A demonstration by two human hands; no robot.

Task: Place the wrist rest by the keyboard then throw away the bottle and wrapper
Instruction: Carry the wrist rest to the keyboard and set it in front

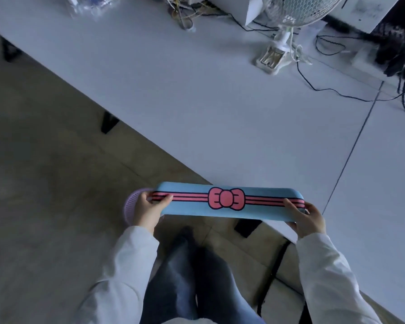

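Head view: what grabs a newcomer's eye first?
The blue wrist rest with a pink bow and stripes, held level by its ends in both hands, left hand and right hand, over the near edge of the white desk. Next, the white clip fan among cables at the desk's far side.

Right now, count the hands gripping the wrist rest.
2. The left hand pinches the left end of the blue wrist rest; the right hand pinches the right end, at the table edge.
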